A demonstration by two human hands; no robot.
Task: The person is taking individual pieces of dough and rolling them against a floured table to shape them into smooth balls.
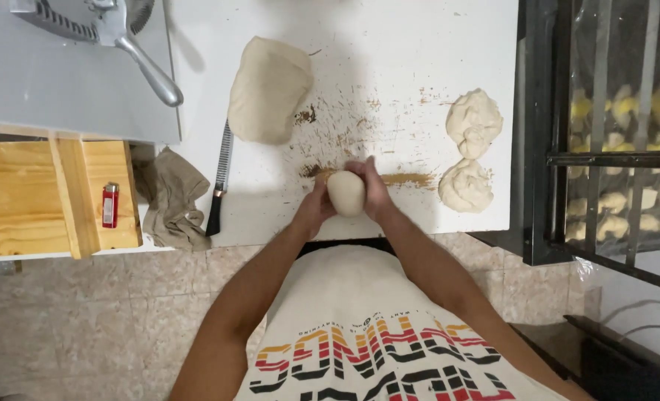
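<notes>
**A:** Dough ball (pixel 345 193), small, smooth, pale, sits at the near edge of the scarred white worktop (pixel 412 52). Left hand (pixel 314 208) and right hand (pixel 375 191) cup it from either side, fingers wrapped and pressed against it.

**B:** Resting on the top or lifted?

**A:** Can't tell. Looks just at the surface.

**B:** Risks?

**A:** My read: it's close to the table edge, so a loose cupping grip could let it roll off onto the tiled floor. Brown crusted residue (pixel 408 179) lies just beside the hands; dragging the ball through it would pick up flakes.

**B:** Anything else near?

**A:** Two rough pale dough lumps (pixel 469 152) to the right, touching each other, near the table's right edge. Left: black-handled serrated knife (pixel 219 182) lying along the table, blade toward the large smooth dough slab (pixel 269 89) further back. A wide elbow swing could knock the knife. Crumpled grey-brown cloth (pixel 172 199) hangs beside it.

**B:** Far side?

**A:** Red lighter (pixel 110 204) on a wooden shelf, metal tool with a grey handle (pixel 148 70) on a grey board. Well apart, not a concern.
</notes>
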